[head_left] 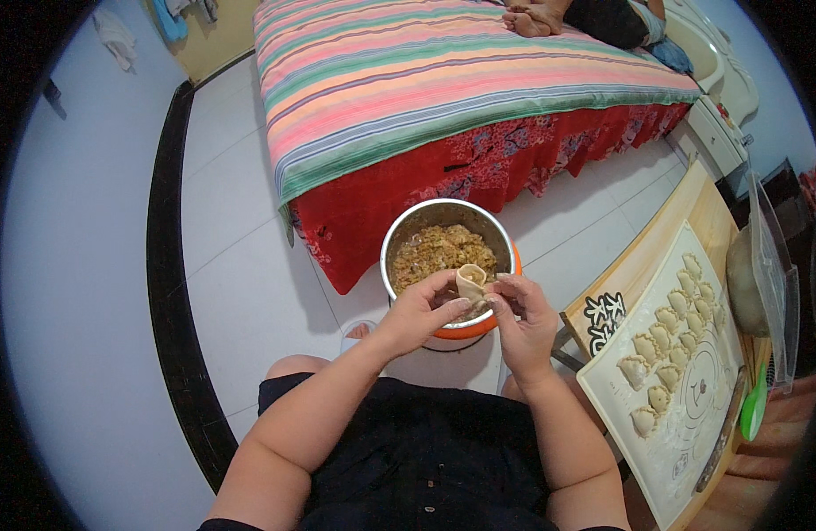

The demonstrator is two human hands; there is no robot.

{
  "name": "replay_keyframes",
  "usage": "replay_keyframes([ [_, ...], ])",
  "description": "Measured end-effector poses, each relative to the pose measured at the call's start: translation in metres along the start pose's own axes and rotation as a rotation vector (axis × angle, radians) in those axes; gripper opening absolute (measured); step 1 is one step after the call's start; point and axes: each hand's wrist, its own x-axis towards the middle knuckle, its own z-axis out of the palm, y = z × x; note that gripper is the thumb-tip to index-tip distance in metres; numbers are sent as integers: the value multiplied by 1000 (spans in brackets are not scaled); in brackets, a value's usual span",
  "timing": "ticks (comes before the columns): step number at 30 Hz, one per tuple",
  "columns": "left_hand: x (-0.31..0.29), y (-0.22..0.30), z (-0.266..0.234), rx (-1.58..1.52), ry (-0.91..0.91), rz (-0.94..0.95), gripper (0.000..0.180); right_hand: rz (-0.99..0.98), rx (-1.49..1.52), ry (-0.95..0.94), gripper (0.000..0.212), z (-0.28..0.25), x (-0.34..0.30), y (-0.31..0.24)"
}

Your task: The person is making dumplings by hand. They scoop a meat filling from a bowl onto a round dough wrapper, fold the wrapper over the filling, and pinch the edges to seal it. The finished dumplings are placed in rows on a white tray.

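Note:
Between my two hands, above the near rim of a metal pot [392,232], is a dumpling [470,281] whose wrapper is partly folded. My left hand [426,308] holds its left side with the thumb and fingers. On its right edge my right hand [519,310] pinches the dough between thumb and forefinger. Brown minced filling [443,252] fills much of the pot below, and my hands cover part of the pot's near side. Flour whitens my fingertips.
Right of me a wooden table [642,234] bears a white mat [616,389] with several folded dumplings [669,350]. A green spoon [755,405] and rolling pin [722,434] lie by it. Ahead stands a bed [381,97], with a person's feet [532,19] on it.

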Motion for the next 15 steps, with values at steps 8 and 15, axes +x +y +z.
replay_keyframes([
  [8, 0, 1, 5, -179, 13, 26, 36, -164, -102, -14, 34, 0, 6, -2],
  [15, -1, 1, 2, -29, -17, -16, 42, -243, -308, -113, 21, -6, 12, -2],
])
